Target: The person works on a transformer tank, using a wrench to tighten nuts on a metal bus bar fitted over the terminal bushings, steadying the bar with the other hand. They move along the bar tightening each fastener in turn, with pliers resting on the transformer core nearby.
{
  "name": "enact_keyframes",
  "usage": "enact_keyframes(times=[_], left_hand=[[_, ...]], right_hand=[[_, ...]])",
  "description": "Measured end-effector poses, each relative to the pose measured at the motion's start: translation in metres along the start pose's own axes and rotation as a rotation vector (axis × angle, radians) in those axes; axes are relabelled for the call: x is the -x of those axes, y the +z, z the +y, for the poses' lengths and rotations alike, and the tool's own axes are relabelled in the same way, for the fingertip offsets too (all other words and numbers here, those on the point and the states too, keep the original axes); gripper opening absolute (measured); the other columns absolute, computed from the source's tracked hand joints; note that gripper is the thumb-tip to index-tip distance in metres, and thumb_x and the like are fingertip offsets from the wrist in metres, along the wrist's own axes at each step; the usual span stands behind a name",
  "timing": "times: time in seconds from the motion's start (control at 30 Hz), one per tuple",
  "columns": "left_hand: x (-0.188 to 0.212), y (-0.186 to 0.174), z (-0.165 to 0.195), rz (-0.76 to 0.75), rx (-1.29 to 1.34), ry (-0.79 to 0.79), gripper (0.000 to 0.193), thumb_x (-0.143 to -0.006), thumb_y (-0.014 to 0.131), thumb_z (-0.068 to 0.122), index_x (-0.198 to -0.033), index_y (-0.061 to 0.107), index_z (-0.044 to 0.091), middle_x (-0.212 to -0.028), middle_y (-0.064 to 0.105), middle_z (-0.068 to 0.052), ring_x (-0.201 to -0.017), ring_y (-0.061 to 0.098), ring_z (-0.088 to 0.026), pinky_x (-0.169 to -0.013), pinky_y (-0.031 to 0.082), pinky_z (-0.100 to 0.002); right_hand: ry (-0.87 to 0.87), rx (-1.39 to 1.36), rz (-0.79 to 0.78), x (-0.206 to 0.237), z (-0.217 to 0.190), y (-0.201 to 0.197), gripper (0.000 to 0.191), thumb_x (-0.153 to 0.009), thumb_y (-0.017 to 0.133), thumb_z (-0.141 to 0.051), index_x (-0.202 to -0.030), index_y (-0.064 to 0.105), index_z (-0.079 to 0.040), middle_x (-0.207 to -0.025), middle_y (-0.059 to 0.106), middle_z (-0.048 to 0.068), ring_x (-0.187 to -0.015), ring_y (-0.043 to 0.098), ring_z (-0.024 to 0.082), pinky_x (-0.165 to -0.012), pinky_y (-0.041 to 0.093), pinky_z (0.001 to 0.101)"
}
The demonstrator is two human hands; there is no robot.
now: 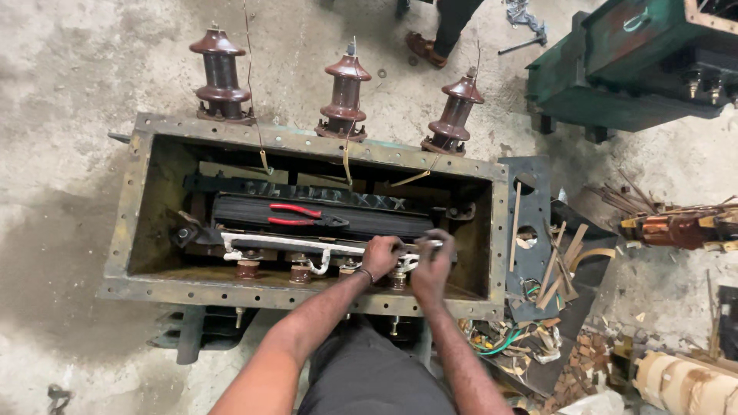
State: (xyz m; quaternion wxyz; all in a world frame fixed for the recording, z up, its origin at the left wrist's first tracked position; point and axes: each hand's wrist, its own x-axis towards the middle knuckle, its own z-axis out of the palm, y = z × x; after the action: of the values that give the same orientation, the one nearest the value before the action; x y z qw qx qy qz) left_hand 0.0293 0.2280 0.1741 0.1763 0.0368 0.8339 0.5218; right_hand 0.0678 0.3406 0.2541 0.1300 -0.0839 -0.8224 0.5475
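Note:
An open rusty metal tank (115, 230) stands on the concrete floor with a dark laminated core (361, 219) inside. Both my hands reach into its right half. My left hand (380, 256) grips the end of a white-sleeved lead (284, 244) that runs along the front of the core. Right beside it, my right hand (432, 265) pinches a small metal tool or terminal at the same spot; I cannot tell which. Red-handled pliers (298, 215) lie on top of the core. Small brown insulators (247, 269) sit under the lead.
Three tall brown porcelain bushings (345, 91) stand along the tank's far rim. A dark cover plate (530, 192) with wood strips and scraps lies to the right. A green metal housing (615, 69) is at the upper right, a copper coil (676, 229) at right. Another person's foot (424, 48) is above.

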Motion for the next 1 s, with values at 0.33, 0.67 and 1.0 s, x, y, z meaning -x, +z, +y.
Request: enact_keyframes(times=[0.33,0.67,1.0], left_hand=[[-0.011,0.02,0.013,-0.089,-0.378,0.053,0.013,-0.076,0.071,0.003,-0.086,0.079,0.006,-0.092,0.073,-0.024,-0.091,0.072,-0.043,-0.084,0.058,-0.05],[-0.012,0.022,0.001,-0.15,-0.339,-0.034,0.017,-0.072,0.077,0.008,-0.088,0.079,0.003,-0.092,0.073,-0.025,-0.092,0.073,-0.042,-0.085,0.059,-0.047],[-0.004,0.0,-0.015,-0.144,0.057,0.004,0.028,-0.09,0.067,0.021,-0.116,0.075,0.015,-0.092,0.074,-0.021,-0.086,0.073,-0.036,-0.079,0.059,-0.045]], right_hand=[[0.459,-0.74,0.337,-0.055,0.06,-0.076,0.029,-0.115,0.041,-0.036,-0.123,0.049,-0.009,-0.083,0.048,0.003,-0.073,0.047,0.017,-0.079,0.054,0.044],[0.647,-0.636,0.599,-0.059,0.06,-0.066,0.034,-0.113,0.045,-0.038,-0.128,0.044,-0.008,-0.088,0.048,0.006,-0.071,0.049,0.019,-0.073,0.056,0.0432],[0.296,0.081,-0.349,0.024,0.0,0.035,0.025,-0.102,0.062,-0.025,-0.118,0.059,-0.006,-0.096,0.062,0.008,-0.077,0.051,0.023,-0.069,0.045,0.036]])
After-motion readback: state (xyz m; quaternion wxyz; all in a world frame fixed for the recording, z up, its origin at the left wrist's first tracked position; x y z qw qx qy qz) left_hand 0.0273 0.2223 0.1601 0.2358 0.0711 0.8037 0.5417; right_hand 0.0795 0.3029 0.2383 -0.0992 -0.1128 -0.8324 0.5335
